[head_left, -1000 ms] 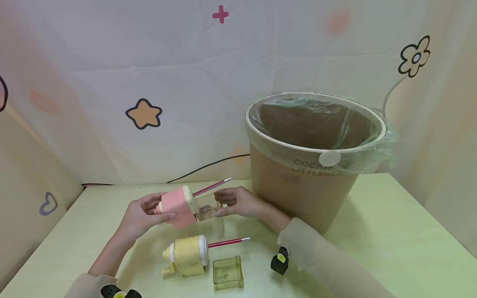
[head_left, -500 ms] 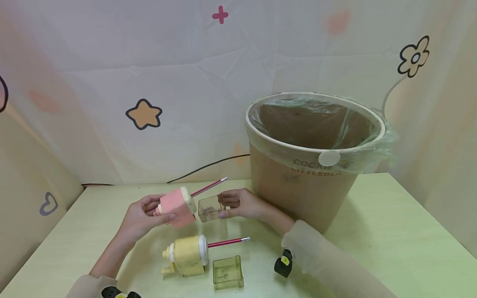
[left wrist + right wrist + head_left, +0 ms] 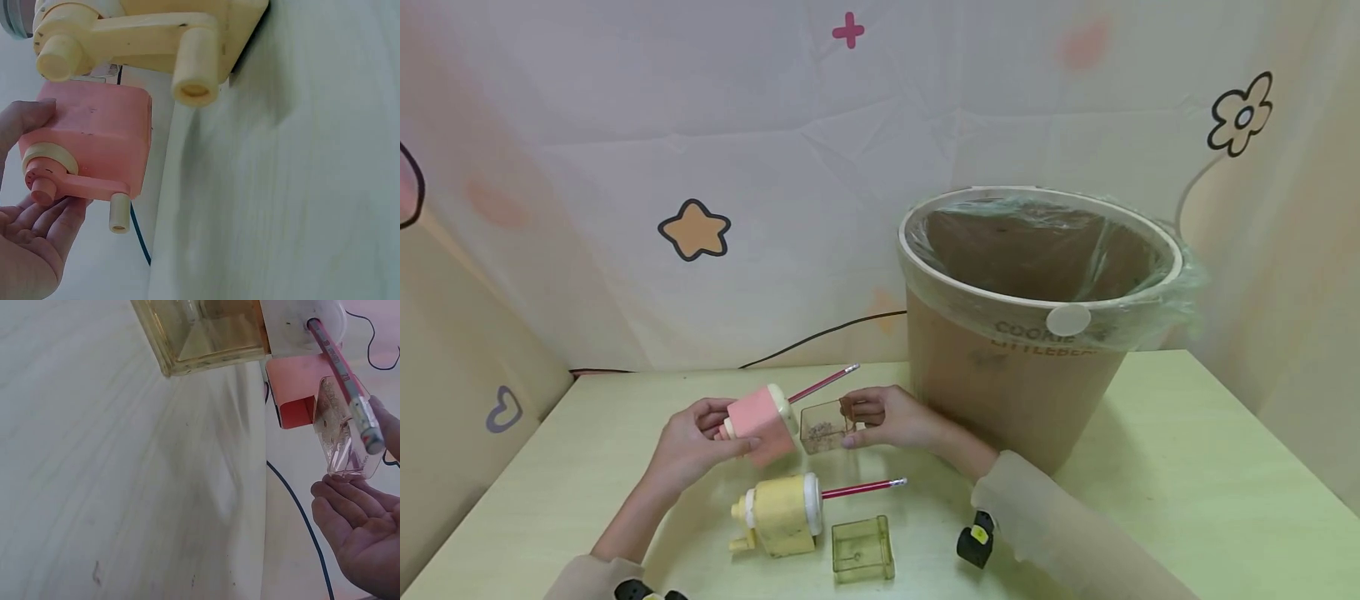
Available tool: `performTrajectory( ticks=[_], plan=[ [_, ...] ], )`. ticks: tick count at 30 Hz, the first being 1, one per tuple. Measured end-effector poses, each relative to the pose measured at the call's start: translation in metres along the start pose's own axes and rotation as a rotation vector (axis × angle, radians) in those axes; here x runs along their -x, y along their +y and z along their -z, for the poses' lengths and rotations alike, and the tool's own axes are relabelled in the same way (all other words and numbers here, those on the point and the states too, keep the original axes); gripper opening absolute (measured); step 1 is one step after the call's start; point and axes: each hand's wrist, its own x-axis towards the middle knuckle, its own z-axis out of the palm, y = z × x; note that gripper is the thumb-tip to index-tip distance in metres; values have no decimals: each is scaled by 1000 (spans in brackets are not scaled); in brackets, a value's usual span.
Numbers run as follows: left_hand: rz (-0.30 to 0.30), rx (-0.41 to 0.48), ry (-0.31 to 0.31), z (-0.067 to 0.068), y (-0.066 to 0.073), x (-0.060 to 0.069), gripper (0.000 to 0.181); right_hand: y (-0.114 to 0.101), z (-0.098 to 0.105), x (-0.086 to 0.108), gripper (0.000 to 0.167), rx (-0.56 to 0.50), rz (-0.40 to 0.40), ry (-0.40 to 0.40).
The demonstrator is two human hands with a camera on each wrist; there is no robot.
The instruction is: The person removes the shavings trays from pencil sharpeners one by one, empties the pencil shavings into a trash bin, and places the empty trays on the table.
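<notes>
My left hand point(image 3: 688, 443) grips a pink sharpener point(image 3: 762, 423) by its crank end, above the table; a red pencil point(image 3: 823, 383) sticks out of its cream face. Between thumb and fingers, my right hand point(image 3: 891, 419) pinches a clear drawer point(image 3: 826, 427) with shavings in it, apart from the pink body by a small gap. In the left wrist view the pink sharpener point(image 3: 94, 137) shows its crank. The right wrist view has the clear drawer point(image 3: 340, 447) partly behind another pencil point(image 3: 340, 375).
A yellow sharpener point(image 3: 781, 515) with a pencil point(image 3: 861, 488) in it lies on the table point(image 3: 1210, 467) in front of my hands. Right of it is a yellowish transparent drawer point(image 3: 862, 550). A large brown bin point(image 3: 1007, 392) with a plastic liner stands behind my right forearm.
The clear drawer has come out of the pink sharpener, moving slightly right with my right hand. My left hand still holds the pink body, nearly in place.
</notes>
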Motion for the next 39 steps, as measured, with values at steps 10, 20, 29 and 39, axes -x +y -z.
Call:
performTrajectory(
  ticks=[10, 20, 29, 39],
  plan=[
    [18, -77, 19, -4, -4, -2, 64, 1, -1, 4, 60, -18, 11, -4],
    [22, -88, 12, -5, -6, -4, 67, 0, -1, 6, 61, -25, 2, 6],
    [41, -100, 4, -8, -8, -6, 69, -1, -1, 10, 60, -27, 3, 13],
    [47, -101, 6, -9, -11, -6, 70, -4, -3, 12, 60, 4, 16, 13]
  ],
)
